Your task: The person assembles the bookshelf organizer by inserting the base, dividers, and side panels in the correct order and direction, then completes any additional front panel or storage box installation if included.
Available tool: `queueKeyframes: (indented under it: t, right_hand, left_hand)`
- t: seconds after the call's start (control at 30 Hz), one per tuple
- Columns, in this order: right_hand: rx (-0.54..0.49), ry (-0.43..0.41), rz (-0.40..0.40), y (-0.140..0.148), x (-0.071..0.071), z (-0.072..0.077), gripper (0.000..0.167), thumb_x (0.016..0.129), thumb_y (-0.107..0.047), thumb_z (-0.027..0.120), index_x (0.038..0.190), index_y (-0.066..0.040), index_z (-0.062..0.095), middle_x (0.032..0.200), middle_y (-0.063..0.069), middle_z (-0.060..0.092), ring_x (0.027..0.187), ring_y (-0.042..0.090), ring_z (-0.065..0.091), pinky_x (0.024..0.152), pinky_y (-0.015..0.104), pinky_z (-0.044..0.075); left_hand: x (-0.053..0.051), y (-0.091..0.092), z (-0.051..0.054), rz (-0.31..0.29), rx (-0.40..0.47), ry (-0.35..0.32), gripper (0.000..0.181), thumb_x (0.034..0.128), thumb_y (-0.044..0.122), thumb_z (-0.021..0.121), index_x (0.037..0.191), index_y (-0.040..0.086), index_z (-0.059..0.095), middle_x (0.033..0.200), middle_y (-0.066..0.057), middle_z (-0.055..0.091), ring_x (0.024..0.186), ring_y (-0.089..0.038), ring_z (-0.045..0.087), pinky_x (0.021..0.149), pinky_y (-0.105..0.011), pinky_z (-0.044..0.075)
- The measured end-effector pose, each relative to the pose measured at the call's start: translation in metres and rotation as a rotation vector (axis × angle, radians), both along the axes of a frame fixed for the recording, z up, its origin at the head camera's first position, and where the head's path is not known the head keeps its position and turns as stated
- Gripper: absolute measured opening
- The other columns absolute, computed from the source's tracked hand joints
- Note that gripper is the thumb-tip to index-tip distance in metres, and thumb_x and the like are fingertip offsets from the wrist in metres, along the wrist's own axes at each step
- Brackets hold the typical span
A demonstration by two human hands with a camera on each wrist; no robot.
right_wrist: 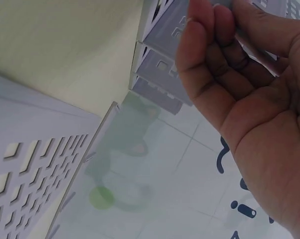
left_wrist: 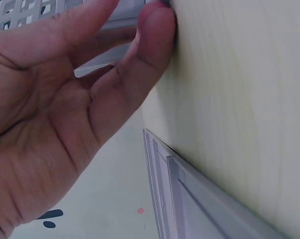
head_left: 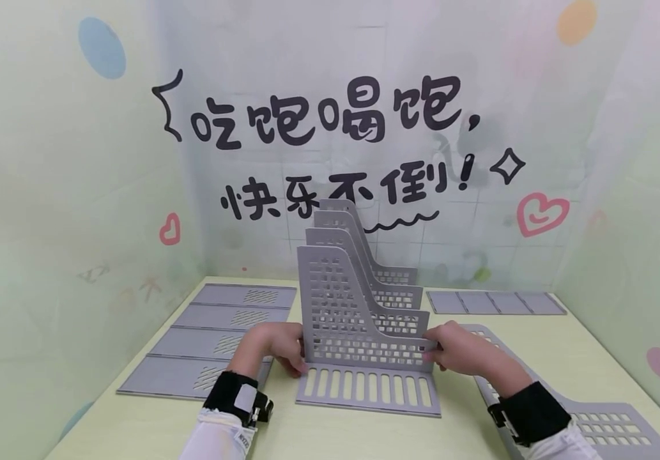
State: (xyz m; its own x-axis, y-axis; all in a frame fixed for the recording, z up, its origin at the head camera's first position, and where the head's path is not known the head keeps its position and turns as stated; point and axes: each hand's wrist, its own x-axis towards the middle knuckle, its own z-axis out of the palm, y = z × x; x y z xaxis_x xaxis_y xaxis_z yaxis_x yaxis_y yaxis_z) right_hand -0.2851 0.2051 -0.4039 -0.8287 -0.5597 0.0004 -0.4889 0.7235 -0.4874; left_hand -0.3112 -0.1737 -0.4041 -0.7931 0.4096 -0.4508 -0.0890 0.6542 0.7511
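Note:
A grey plastic file rack stands mid-table in the head view, with several upright perforated dividers in a row. Its front divider (head_left: 330, 306) rises from a slotted base (head_left: 367, 409). My left hand (head_left: 280, 342) grips the divider's lower left edge, near the base; in the left wrist view, the thumb and fingers of that hand (left_wrist: 65, 99) close on the grey plastic just above the tabletop. On the opposite side, my right hand (head_left: 462, 348) pinches the divider's right edge between thumb and fingers. The right wrist view shows this hand (right_wrist: 254, 99) with other dividers (right_wrist: 157, 72) behind it.
Several flat grey panels (head_left: 214, 345) with slanted slots lie along the left of the pale table (head_left: 283, 434). A strip of narrow grey panels (head_left: 496, 303) lies at the back right. One loose perforated divider (head_left: 588, 409) lies flat near my right forearm. A printed backdrop (head_left: 330, 51) encloses the table.

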Motion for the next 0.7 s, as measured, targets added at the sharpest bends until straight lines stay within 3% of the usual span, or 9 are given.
queueKeyframes:
  t: [0.3,0.43,0.57,0.7]
  right_hand:
    - [-0.004,-0.013,-0.018,-0.002,0.001,0.0,0.014,0.099,-0.01,0.075,0.088,-0.013,0.067,0.074,0.0,0.068,0.058,0.008,0.059,0.053,0.022,0.044]
    - [-0.01,-0.021,-0.01,0.006,-0.001,0.003,0.006,0.096,-0.008,0.077,0.099,-0.01,0.072,0.078,-0.002,0.07,0.062,0.007,0.061,0.055,0.022,0.048]
    - [0.015,0.002,-0.047,0.025,-0.004,0.01,0.019,0.09,0.0,0.078,0.108,-0.002,0.073,0.082,0.0,0.071,0.068,0.008,0.063,0.061,0.025,0.054]
    - [0.086,0.013,-0.176,0.054,-0.006,0.016,0.029,0.088,-0.004,0.082,0.113,0.005,0.071,0.087,0.007,0.07,0.077,0.015,0.063,0.069,0.033,0.055]
  left_hand:
    - [-0.001,0.001,-0.003,0.0,-0.02,0.008,0.037,0.0868,-0.014,0.074,0.119,0.0,0.063,0.102,-0.012,0.07,0.074,-0.02,0.069,0.072,-0.033,0.067]
    - [0.0,0.005,-0.004,-0.029,-0.126,0.099,0.03,0.0872,-0.009,0.077,0.113,0.001,0.065,0.097,-0.007,0.069,0.072,-0.017,0.066,0.069,-0.031,0.064]
    - [0.0,0.01,-0.002,-0.051,-0.267,0.185,0.025,0.0855,-0.004,0.081,0.103,0.004,0.064,0.079,-0.002,0.059,0.061,-0.012,0.055,0.057,-0.025,0.05]
    - [-0.002,0.013,0.001,-0.067,-0.328,0.182,0.029,0.0823,-0.004,0.083,0.1,0.006,0.062,0.067,0.0,0.047,0.053,-0.011,0.04,0.051,-0.024,0.033]
